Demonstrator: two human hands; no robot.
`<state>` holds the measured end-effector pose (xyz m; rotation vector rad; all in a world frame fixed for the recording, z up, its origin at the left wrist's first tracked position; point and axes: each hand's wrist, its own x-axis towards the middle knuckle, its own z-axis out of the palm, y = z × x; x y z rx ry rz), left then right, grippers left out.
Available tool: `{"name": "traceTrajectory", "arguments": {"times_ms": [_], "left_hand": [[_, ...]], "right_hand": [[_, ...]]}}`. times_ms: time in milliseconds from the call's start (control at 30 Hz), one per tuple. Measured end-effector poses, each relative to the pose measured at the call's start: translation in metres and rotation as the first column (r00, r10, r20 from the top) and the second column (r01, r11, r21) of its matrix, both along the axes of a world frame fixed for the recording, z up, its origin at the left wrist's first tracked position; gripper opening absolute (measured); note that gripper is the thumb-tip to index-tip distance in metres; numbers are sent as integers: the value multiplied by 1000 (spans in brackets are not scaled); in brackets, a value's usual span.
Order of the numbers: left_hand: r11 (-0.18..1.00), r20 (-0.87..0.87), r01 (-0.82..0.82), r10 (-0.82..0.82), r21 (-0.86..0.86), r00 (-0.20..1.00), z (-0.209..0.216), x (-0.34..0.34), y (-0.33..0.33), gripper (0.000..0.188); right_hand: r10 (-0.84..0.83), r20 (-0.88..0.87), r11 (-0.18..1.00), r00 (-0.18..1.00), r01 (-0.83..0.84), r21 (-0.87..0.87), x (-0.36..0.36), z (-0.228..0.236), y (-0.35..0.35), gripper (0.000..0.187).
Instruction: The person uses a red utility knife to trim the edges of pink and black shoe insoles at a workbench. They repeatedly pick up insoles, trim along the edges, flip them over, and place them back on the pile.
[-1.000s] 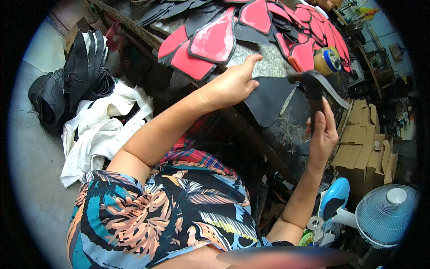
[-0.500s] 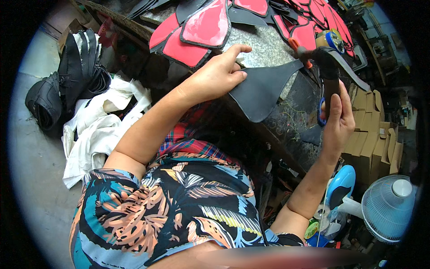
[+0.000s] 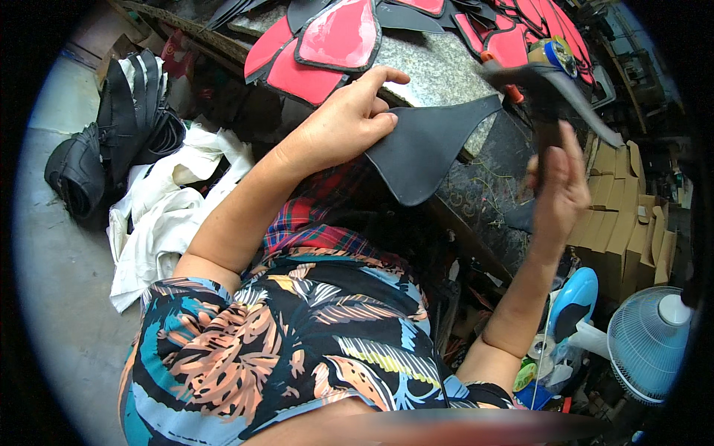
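Observation:
A smooth black flared sheet piece (image 3: 431, 149) projects over the front edge of the bench, its narrow end toward the right. My left hand (image 3: 338, 123) pinches it at its left edge, thumb on top and index finger stretched out above. In my right hand (image 3: 561, 186) is a hammer (image 3: 537, 89), held by its dark handle, with the head raised near the narrow end of the piece. Motion blurs the hammer and my right fingers. Close behind the hammer lies an orange-handled tool (image 3: 513, 94), partly hidden.
A speckled stone slab (image 3: 435, 67) lies on the bench. Red, black-edged pieces (image 3: 338, 37) overlap at the back, near a jar (image 3: 550, 53). At right are cardboard boxes (image 3: 617, 215) and a fan (image 3: 651, 342); at left, black rolls (image 3: 78, 171) and white cloth (image 3: 167, 201).
The hammer head has tipped and is now smeared by motion, with my right fingers loosened. My left hand and the black piece have shifted slightly left.

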<state>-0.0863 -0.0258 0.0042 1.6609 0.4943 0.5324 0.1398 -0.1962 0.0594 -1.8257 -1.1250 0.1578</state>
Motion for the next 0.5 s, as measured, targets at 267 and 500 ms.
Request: {"name": "traceTrajectory", "arguments": {"times_ms": [267, 500], "left_hand": [[999, -25, 35, -35, 1, 999, 3, -7, 3, 52], [999, -17, 53, -53, -2, 998, 6, -11, 5, 52]], "right_hand": [[-7, 463, 985, 886, 86, -150, 2, 4, 3, 34], [144, 350, 966, 926, -55, -252, -11, -16, 6, 35]]}}
